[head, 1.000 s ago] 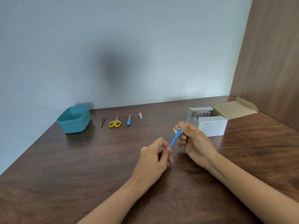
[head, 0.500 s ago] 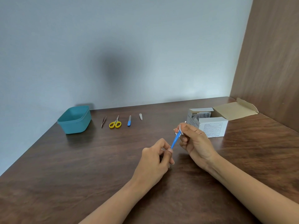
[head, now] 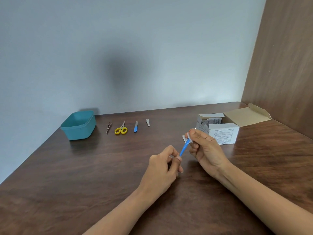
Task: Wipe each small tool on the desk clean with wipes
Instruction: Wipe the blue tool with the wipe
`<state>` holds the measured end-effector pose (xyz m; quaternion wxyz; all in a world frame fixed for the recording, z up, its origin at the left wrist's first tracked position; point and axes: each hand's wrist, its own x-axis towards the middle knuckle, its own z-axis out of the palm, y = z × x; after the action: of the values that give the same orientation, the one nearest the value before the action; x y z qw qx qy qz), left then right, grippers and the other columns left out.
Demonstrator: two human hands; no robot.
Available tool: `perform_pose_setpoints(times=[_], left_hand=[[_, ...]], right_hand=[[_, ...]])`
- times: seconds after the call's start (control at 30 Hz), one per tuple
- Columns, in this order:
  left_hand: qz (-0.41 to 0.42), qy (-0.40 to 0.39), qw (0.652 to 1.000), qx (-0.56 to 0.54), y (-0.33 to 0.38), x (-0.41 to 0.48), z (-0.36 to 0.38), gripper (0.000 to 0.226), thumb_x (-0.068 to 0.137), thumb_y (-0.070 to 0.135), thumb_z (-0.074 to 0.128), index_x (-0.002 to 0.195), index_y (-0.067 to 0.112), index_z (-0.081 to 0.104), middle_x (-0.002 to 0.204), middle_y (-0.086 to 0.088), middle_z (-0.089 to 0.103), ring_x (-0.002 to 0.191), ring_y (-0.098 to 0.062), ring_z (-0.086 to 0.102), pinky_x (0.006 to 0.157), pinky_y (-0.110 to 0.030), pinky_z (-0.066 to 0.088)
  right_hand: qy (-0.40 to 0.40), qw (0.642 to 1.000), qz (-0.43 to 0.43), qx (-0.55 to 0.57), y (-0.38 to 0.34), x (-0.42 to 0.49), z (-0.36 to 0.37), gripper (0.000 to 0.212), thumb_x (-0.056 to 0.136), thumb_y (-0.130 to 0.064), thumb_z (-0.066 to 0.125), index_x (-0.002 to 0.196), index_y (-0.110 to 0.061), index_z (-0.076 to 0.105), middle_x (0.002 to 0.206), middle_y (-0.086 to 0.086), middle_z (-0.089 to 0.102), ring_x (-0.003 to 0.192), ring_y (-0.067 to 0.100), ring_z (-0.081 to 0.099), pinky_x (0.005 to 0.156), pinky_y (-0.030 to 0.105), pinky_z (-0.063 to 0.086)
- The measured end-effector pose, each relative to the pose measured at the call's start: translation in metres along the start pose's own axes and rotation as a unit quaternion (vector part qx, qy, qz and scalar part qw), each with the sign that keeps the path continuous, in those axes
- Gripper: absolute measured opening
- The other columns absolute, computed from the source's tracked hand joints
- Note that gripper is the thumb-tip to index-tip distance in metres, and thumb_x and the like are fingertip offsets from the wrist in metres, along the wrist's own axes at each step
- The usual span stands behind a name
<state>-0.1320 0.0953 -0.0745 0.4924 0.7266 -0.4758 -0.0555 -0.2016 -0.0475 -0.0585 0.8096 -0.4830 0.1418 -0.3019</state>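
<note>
**One tool in hand, four waiting in the row**

At the far left stands a teal tub, and beside it four small tools lie in a line on the desk: tweezers, yellow scissors, a blue-handled file and a nail clipper. None is being touched (whether any has been wiped cannot be told from here).

Nearer the middle, the left hand pinches the lower end of a slim blue tool between thumb and curled fingers, holding it tilted above the desk. The right hand pinches a white wipe around the tool's upper end. Behind it sits the opened box of wipes.

By my reading the job is at an early or middle stage: one tool mid-wipe, four apparently left.

Against a second ago, the right hand sits lower along the shaft, so less blue shows and the tip is now covered by the wipe. The row and box lie as before.
</note>
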Motion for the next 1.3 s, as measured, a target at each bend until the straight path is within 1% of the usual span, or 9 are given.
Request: perform_pose_setpoints(times=[0.07, 0.23, 0.37, 0.47, 0.57, 0.77, 0.9, 1.13, 1.3], left_hand=[[0.001, -0.002, 1.0, 0.003, 0.0007, -0.0002, 0.0001, 0.013, 0.096, 0.017, 0.052, 0.084, 0.013, 0.055, 0.064, 0.003, 0.069, 0.054, -0.011, 0.062, 0.062, -0.025, 0.052], [0.002, -0.002, 1.0, 0.009, 0.0, -0.0005, 0.0002, 0.013, 0.096, 0.017, 0.052, 0.084, 0.013, 0.055, 0.064, 0.004, 0.069, 0.056, -0.012, 0.063, 0.063, -0.028, 0.053], [-0.001, -0.003, 1.0, 0.001, -0.0012, -0.0001, 0.0, 0.013, 0.096, 0.016, 0.052, 0.084, 0.013, 0.055, 0.065, 0.003, 0.07, 0.054, -0.012, 0.063, 0.062, -0.029, 0.053], [0.0, -0.003, 1.0, 0.005, -0.0014, 0.0003, 0.0004, 0.013, 0.096, 0.016, 0.052, 0.084, 0.013, 0.055, 0.065, 0.004, 0.07, 0.053, -0.011, 0.062, 0.06, -0.024, 0.051], [0.0, -0.004, 1.0, 0.004, -0.0017, 0.0003, 0.0004, 0.012, 0.096, 0.015, 0.052, 0.084, 0.012, 0.055, 0.065, 0.003, 0.07, 0.052, -0.009, 0.061, 0.059, -0.021, 0.05], [-0.005, -0.006, 1.0, 0.005, -0.0029, 0.0003, 0.0008, 0.013, 0.096, 0.016, 0.052, 0.084, 0.013, 0.054, 0.064, 0.004, 0.069, 0.052, -0.005, 0.06, 0.062, -0.026, 0.052], [-0.005, -0.002, 1.0, 0.005, -0.0015, 0.0001, 0.0004, 0.013, 0.096, 0.016, 0.052, 0.084, 0.013, 0.054, 0.064, 0.004, 0.069, 0.052, -0.006, 0.059, 0.062, -0.024, 0.051], [-0.003, -0.005, 1.0, 0.006, -0.0014, 0.0005, -0.0001, 0.013, 0.096, 0.017, 0.052, 0.084, 0.014, 0.054, 0.064, 0.004, 0.069, 0.052, -0.004, 0.059, 0.061, -0.023, 0.051], [0.001, -0.004, 1.0, 0.011, -0.0026, 0.0001, 0.0007, 0.013, 0.096, 0.017, 0.052, 0.084, 0.014, 0.054, 0.064, 0.004, 0.069, 0.053, -0.005, 0.059, 0.062, -0.027, 0.052]], right_hand=[[-0.016, 1.0, -0.007, -0.006, -0.0008, -0.0012, -0.0003, 0.012, 0.076, -0.023, 0.065, 0.072, -0.014, 0.07, 0.078, -0.001, 0.066, 0.049, 0.004, 0.039, 0.051, 0.014, 0.036], [-0.034, 0.999, -0.007, 0.0, -0.0018, -0.0011, -0.0024, 0.017, 0.08, -0.023, 0.059, 0.084, -0.007, 0.063, 0.079, -0.001, 0.067, 0.049, 0.003, 0.039, 0.052, 0.013, 0.036], [-0.026, 0.999, 0.006, 0.032, -0.0011, 0.0006, -0.002, 0.016, 0.073, -0.02, 0.067, 0.085, -0.011, 0.069, 0.087, 0.002, 0.07, 0.048, 0.003, 0.039, 0.05, 0.014, 0.038], [-0.015, 0.999, 0.007, 0.035, -0.0012, 0.001, -0.0011, 0.013, 0.067, -0.02, 0.072, 0.078, -0.014, 0.072, 0.083, 0.001, 0.07, 0.047, 0.003, 0.039, 0.049, 0.014, 0.037], [-0.009, 1.0, 0.01, 0.018, -0.0013, -0.0001, -0.0002, 0.013, 0.073, -0.02, 0.067, 0.082, -0.01, 0.068, 0.08, -0.001, 0.069, 0.048, 0.003, 0.039, 0.049, 0.014, 0.035], [-0.016, 1.0, 0.006, -0.02, -0.0007, -0.0028, 0.0019, 0.021, 0.078, -0.027, 0.061, 0.086, -0.009, 0.067, 0.079, 0.0, 0.07, 0.048, 0.004, 0.038, 0.052, 0.015, 0.035], [-0.012, 1.0, 0.005, -0.004, -0.0002, -0.0019, 0.0008, 0.02, 0.078, -0.022, 0.061, 0.091, -0.008, 0.068, 0.085, 0.002, 0.073, 0.048, 0.003, 0.04, 0.05, 0.013, 0.037], [0.024, 1.0, -0.009, -0.007, 0.001, 0.0005, -0.0001, 0.007, 0.067, -0.019, 0.071, 0.07, -0.015, 0.076, 0.079, 0.004, 0.064, 0.046, 0.002, 0.039, 0.047, 0.013, 0.034], [0.018, 0.999, -0.016, -0.033, 0.0013, -0.0011, 0.0006, 0.014, 0.071, -0.027, 0.069, 0.068, -0.015, 0.075, 0.081, 0.003, 0.066, 0.048, 0.003, 0.039, 0.05, 0.014, 0.033]])
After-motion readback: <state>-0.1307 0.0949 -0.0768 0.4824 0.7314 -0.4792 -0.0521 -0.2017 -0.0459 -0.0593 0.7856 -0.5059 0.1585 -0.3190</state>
